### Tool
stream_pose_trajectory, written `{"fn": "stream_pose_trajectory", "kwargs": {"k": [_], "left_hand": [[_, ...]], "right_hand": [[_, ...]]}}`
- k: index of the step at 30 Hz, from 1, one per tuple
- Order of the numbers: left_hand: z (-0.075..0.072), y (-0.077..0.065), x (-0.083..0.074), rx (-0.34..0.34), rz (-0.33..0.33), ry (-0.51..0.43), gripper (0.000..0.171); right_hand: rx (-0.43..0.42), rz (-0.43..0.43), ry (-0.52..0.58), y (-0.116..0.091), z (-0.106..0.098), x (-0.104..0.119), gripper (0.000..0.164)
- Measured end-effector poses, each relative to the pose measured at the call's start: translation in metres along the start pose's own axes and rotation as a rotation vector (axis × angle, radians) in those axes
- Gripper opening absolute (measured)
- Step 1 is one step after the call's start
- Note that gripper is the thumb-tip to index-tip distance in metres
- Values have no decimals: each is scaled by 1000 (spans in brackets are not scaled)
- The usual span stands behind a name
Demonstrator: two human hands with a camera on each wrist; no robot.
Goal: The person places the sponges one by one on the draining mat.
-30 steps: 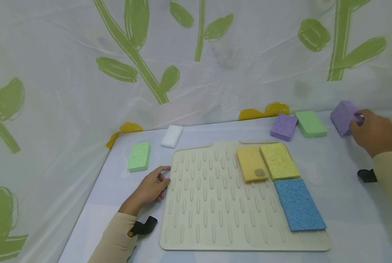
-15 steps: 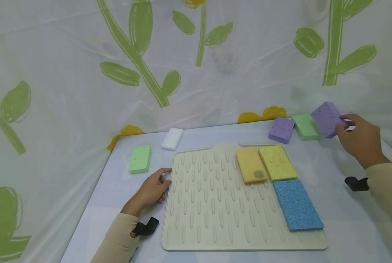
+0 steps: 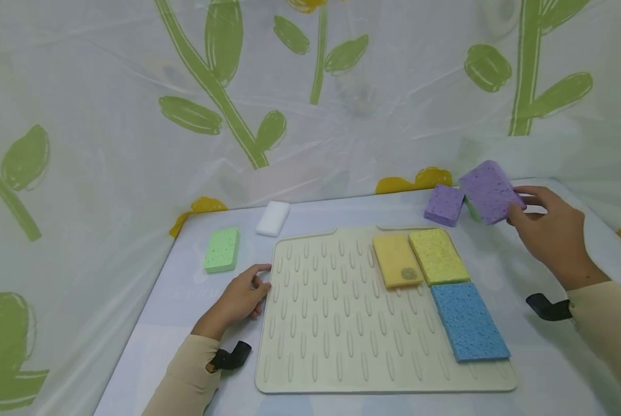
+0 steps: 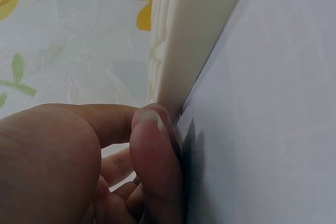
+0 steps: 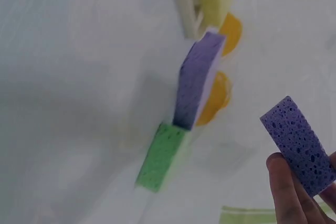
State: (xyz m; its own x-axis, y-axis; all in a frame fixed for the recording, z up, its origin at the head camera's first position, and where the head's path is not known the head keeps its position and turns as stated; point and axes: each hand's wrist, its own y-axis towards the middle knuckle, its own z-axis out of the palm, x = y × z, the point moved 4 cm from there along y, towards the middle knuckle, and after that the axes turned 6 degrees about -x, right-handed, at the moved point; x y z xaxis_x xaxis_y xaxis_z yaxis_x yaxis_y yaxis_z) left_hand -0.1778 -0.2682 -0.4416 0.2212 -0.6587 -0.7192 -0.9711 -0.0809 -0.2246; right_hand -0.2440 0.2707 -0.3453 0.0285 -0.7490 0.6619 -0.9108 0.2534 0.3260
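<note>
My right hand point(image 3: 552, 231) pinches a purple sponge point(image 3: 490, 193) by its right edge, holding it raised and tilted above the table. In the right wrist view that held sponge point(image 5: 298, 142) sits between the thumb and fingers. Behind it, a light green sponge point(image 3: 472, 209) is mostly hidden in the head view. A second purple sponge point(image 3: 444, 205) lies just left. My left hand point(image 3: 241, 297) rests at the left edge of a cream ridged mat point(image 3: 342, 323), with thumb and index fingertips touching its side point(image 4: 186, 40).
On the mat's right side lie a pale yellow sponge point(image 3: 396, 260), a bright yellow sponge point(image 3: 438, 256) and a blue sponge point(image 3: 469, 320). Left of the mat are another green sponge point(image 3: 222, 250) and a white sponge point(image 3: 273, 218). A leaf-patterned curtain point(image 3: 383, 133) borders the table's back.
My right hand has lifted the purple sponge and carried it left, from the table's far right to in front of the green sponge. The left hand stays at the mat's edge.
</note>
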Motion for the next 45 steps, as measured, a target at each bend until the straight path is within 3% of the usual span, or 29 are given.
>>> {"fn": "stream_pose_trajectory", "kwargs": {"k": [6,12,22,27,39,45], "left_hand": [[-2,2,-2,4,7,10,49],[-3,4,-5,1,16,25,50],[-2,3,-5,2,0,15,50],[-2,2,-4,2,2,8,50],[0,0,-4,-5,-5,12,50],[0,-1,-4,-1,-12,18,50]], "right_hand": [[-13,-15,86,-19,0,18,48],[-41,-94,184,-38,0,31,39],[-14,-210,211,-59,1,53,38],[17,-214,214,-67,4,58,40],[237,-134,166,-83,17,59,51],[410,-138,200,-91,28,58,60]]}}
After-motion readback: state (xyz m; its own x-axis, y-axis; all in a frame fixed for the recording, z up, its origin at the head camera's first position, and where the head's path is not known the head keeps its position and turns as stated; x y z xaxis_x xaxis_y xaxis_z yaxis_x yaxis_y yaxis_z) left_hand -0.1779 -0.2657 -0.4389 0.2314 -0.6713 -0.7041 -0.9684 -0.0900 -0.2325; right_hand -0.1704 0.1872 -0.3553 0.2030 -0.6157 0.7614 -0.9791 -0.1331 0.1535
